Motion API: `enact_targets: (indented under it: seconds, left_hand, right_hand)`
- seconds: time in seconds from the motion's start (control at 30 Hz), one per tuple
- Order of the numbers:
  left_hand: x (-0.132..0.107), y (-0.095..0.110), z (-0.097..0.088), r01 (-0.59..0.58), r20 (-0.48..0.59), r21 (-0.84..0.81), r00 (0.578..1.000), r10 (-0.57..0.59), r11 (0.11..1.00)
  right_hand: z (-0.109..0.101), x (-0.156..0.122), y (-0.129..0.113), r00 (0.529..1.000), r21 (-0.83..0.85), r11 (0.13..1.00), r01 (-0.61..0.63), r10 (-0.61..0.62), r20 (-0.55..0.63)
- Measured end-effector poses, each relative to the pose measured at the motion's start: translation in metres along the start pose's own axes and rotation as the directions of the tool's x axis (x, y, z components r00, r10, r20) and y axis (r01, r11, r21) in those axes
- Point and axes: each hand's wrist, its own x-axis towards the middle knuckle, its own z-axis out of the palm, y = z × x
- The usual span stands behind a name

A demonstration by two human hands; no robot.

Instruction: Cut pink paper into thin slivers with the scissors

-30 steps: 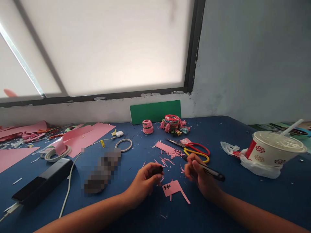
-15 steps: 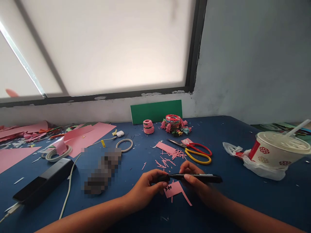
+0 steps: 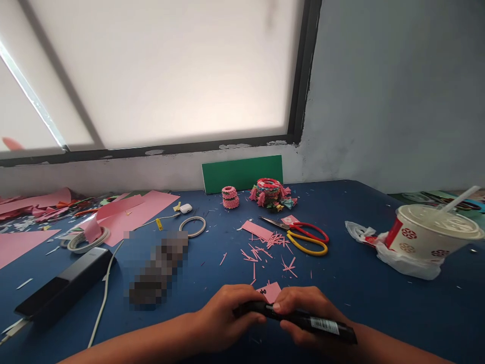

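Observation:
A black marker (image 3: 303, 319) with a barcode label lies level between my hands, near the table's front edge. My right hand (image 3: 316, 302) is closed round its barrel. The fingers of my left hand (image 3: 223, 316) grip the black cap (image 3: 254, 306) at the other end. Cap and barrel now look joined, though fingers partly cover the seam. Just behind my hands, a small pink paper piece (image 3: 271, 291) with black writing shows in part. Pink paper strips (image 3: 278, 240) lie scattered beyond it, beside scissors (image 3: 308, 237) with one red and one yellow handle.
A lidded cup (image 3: 424, 232) with a straw stands at right on a plastic bag. Two ringed paper crafts (image 3: 230, 198) sit before a green board (image 3: 242, 173). At left are a black power bank (image 3: 64, 283), a white cable (image 3: 106, 293), tape rolls (image 3: 192, 226) and pink sheets (image 3: 140, 212).
Both hands have moved nearer to me with the marker. The gap showing the marker's tip beside the cap has closed. The right hand now grips from above, and the barrel tilts down rightward.

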Motion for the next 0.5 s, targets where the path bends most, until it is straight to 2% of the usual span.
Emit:
enact_targets:
  seconds: [0.1, 0.33, 0.43, 0.5]
  left_hand:
    - [-0.004, 0.0, 0.0, -0.069, -0.014, 0.099, 0.997, 0.071, 0.993]
    - [-0.013, 0.0, 0.004, -0.13, -0.072, 0.322, 0.984, 0.161, 0.938]
    - [-0.01, 0.007, -0.002, -0.125, -0.072, 0.328, 0.985, 0.157, 0.936]
    - [-0.003, 0.01, -0.016, -0.097, -0.096, 0.303, 0.987, 0.131, 0.948]
  right_hand:
    - [0.007, 0.0, 0.0, 0.999, -0.017, 1.0, -0.007, 0.006, -0.037]
    - [0.026, -0.005, 0.006, 0.98, 0.065, 0.995, -0.081, 0.092, -0.178]
    - [0.021, 0.001, 0.004, 0.98, 0.089, 0.991, -0.097, 0.111, -0.165]
    - [0.008, 0.007, 0.005, 0.986, 0.038, 0.993, -0.111, 0.115, -0.123]
